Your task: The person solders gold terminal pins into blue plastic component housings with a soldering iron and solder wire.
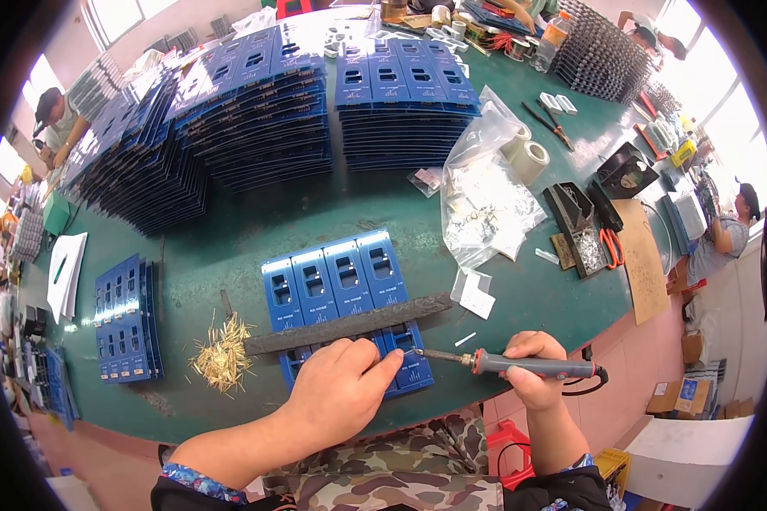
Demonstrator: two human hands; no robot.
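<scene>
Near the tabletop's [392, 200] front edge, the right hand [534, 393] grips an iron [490, 364], tip at the panel's [317, 312] right side. The left hand [337, 387] covers the panel's front; its grip is unclear.

Near the middle of the table [375, 200] lies a panel [315, 285], with a bar [349, 324] across it. The left hand [337, 383] is over the panel's near part; the right hand [539, 390], with a soldering iron [494, 364], is to its right, the tip perhaps touching it. Left of the panel lies a heap of pins [222, 358], then a small stack [123, 328]. Bigger stacks [407, 85] stand at the far side. Right of them come a plastic bag [490, 209], then a tray [581, 228] with scissors [614, 249] just beside it.
</scene>
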